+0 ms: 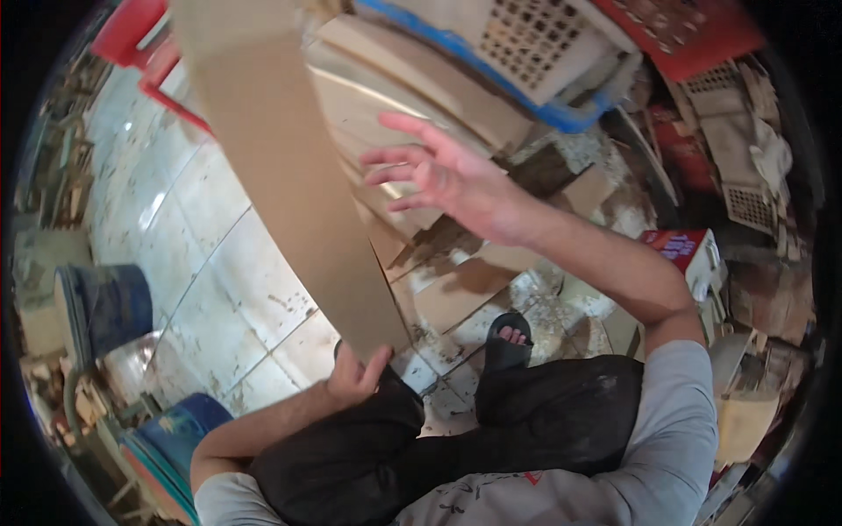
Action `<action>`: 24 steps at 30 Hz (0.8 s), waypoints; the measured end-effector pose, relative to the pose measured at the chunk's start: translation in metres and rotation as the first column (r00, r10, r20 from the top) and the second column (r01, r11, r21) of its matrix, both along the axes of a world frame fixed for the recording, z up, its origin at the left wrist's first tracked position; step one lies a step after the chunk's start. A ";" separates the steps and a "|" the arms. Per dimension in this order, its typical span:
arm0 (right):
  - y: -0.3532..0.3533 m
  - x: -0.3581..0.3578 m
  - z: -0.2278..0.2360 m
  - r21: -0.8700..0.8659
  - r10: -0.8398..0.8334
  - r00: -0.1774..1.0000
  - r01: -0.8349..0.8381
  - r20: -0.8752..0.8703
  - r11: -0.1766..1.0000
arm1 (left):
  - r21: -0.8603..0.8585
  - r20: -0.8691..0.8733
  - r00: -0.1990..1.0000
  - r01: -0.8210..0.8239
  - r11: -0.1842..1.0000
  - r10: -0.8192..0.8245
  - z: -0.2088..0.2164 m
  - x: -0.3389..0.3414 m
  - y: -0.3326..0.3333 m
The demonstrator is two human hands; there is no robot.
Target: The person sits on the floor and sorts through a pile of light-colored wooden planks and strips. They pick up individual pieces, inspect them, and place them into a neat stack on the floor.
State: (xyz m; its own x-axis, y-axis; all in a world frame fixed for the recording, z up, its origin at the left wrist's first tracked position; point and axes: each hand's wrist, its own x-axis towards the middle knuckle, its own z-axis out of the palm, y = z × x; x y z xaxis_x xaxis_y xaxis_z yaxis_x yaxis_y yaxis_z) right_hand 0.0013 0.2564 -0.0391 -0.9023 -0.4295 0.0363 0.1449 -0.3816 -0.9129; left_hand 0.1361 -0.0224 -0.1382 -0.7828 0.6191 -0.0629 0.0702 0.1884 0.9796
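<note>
A long, flat tan strip [281, 167], cardboard by its look, slants from the top left down to my lap. At its near end my left hand [355, 379] is closed, thumb on top and fingers partly hidden beneath. My right hand [443, 180] hovers to the right of the strip, fingers spread and nothing in them. Below that hand and beyond it lies a pile of flattened cardboard [412, 74], one piece with a shiny surface.
White floor tiles [210, 228], dirty and wet, spread to the left. Blue buckets [110, 302] stand at the left. A red plastic chair [132, 35] is at the top left. A blue-edged basket [535, 53] and a red box [680, 247] are on the right.
</note>
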 end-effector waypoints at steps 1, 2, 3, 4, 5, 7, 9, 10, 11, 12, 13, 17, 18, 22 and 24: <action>0.002 0.006 0.009 -0.017 -0.037 0.999 0.038 0.020 0.999 | -0.013 -0.034 0.992 0.123 0.992 -0.123 0.003 0.004 -0.001; 0.002 0.015 0.020 -0.046 -0.070 0.997 0.071 0.040 0.996 | -0.124 0.049 0.971 0.238 0.963 -0.234 -0.009 0.015 -0.015; 0.000 0.023 0.025 -0.075 -0.096 0.993 0.100 0.064 0.992 | -0.163 0.091 0.953 0.300 0.940 -0.288 -0.017 0.024 -0.026; 0.001 0.032 0.020 -0.098 -0.192 0.975 0.203 0.111 0.974 | -0.194 0.133 0.927 0.371 0.908 -0.350 -0.022 0.030 -0.032; 0.005 0.045 0.013 -0.056 -0.216 0.965 0.226 0.147 0.972 | -0.163 0.122 0.920 0.389 0.907 -0.373 -0.027 0.036 -0.037; 0.011 0.072 -0.004 0.018 -0.252 0.942 0.254 0.222 0.967 | -0.159 0.117 0.910 0.413 0.897 -0.399 -0.031 0.038 -0.044; 0.023 0.095 -0.017 0.049 -0.341 0.891 0.342 0.299 0.938 | -0.208 0.124 0.902 0.430 0.879 -0.413 -0.033 0.035 -0.052; 0.030 0.104 -0.024 0.064 -0.379 0.862 0.381 0.337 0.922 | -0.231 0.063 0.912 0.409 0.883 -0.406 -0.036 0.033 -0.053; 0.039 0.109 -0.033 0.110 -0.441 0.816 0.433 0.374 0.895 | -0.258 0.125 0.925 0.381 0.888 -0.360 -0.038 0.031 -0.054; 0.050 0.113 -0.043 0.156 -0.497 0.765 0.478 0.408 0.864 | -0.289 0.187 0.932 0.353 0.890 -0.309 -0.037 0.026 -0.051; 0.062 0.115 -0.051 0.209 -0.555 0.709 0.520 0.435 0.828 | -0.317 0.245 0.935 0.328 0.890 -0.257 -0.032 0.017 -0.044; 0.104 0.104 -0.075 0.278 -0.756 0.348 0.779 0.554 0.562 | -0.216 0.115 0.993 0.054 0.975 -0.030 -0.035 -0.009 -0.012; 0.115 0.101 -0.080 0.356 -0.807 0.291 0.784 0.513 0.509 | -0.218 0.200 0.980 0.054 0.974 -0.010 -0.022 -0.020 0.003; 0.184 0.105 -0.113 0.499 -0.884 0.285 0.742 0.370 0.448 | -0.315 -0.038 0.990 0.117 0.942 -0.135 0.004 -0.044 0.054; 0.202 0.102 -0.119 0.564 -0.901 0.296 0.705 0.316 0.429 | -0.384 -0.034 0.979 0.173 0.907 -0.201 0.012 -0.047 0.073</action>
